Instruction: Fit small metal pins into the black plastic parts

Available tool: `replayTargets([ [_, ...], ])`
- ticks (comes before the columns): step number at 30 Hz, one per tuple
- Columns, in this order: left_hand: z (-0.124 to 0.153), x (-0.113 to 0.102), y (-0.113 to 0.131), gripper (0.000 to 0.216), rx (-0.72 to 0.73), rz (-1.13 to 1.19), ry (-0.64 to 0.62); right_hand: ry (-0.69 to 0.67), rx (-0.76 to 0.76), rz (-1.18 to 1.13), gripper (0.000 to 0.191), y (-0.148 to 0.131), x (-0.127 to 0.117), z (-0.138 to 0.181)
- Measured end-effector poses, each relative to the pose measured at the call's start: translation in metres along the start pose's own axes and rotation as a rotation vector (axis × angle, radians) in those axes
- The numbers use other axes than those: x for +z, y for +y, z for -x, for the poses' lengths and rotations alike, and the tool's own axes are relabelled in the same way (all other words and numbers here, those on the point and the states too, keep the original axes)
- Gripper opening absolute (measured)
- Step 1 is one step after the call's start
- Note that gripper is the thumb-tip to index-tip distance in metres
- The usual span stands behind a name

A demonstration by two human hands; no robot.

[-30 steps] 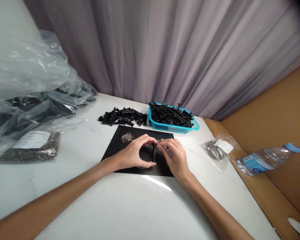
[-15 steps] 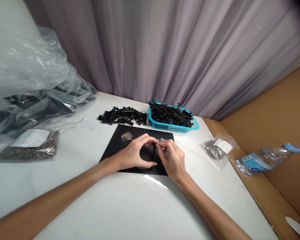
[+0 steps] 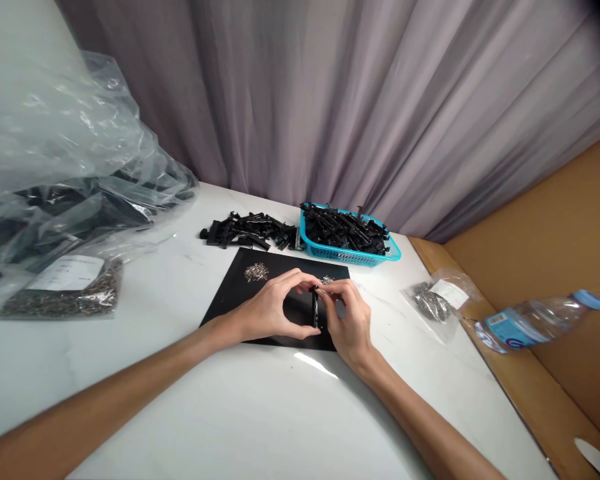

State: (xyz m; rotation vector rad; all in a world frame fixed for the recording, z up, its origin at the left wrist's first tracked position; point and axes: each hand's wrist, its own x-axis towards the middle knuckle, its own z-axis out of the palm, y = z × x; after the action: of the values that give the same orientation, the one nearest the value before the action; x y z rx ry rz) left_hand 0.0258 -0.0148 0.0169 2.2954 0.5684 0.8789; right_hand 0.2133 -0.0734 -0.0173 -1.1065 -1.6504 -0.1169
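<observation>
My left hand grips a narrow black plastic part by its two ends, thumb below and fingers above, so that it stands roughly upright over a black mat. At the part's upper end, my right hand is closed in a pinch. Whatever lies between its fingertips is too small to make out. On the mat, a pile of small metal pieces lies beyond my left hand. A second little metal pile shows just past my right fingers, partly hidden by them.
A blue basket full of black plastic parts stands behind the mat, with a loose heap of such parts to its left. Bags of metal pieces lie left and right. A plastic bottle lies at the right edge.
The black part has turned slightly in my left hand and shows more of its side. My right fingertips stay at its upper end. The whole view has shifted a little.
</observation>
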Motion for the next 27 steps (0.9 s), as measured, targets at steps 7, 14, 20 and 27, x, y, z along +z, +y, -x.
replayTargets([
  [7,0.001,0.001,0.001,0.06,0.012,0.0,0.022,-0.012,-0.039,0.059,0.009,0.0,-0.002,-0.001],
  [14,0.001,0.001,0.001,0.06,0.001,-0.004,0.041,-0.016,-0.089,0.092,0.016,0.001,-0.003,0.002],
  [20,0.002,0.0,0.001,0.056,-0.016,-0.004,0.052,-0.088,-0.137,0.042,0.019,0.001,-0.006,0.003],
  [27,0.002,0.0,0.0,0.053,-0.034,-0.034,0.039,-0.22,-0.062,-0.106,0.018,0.001,-0.015,-0.003],
])
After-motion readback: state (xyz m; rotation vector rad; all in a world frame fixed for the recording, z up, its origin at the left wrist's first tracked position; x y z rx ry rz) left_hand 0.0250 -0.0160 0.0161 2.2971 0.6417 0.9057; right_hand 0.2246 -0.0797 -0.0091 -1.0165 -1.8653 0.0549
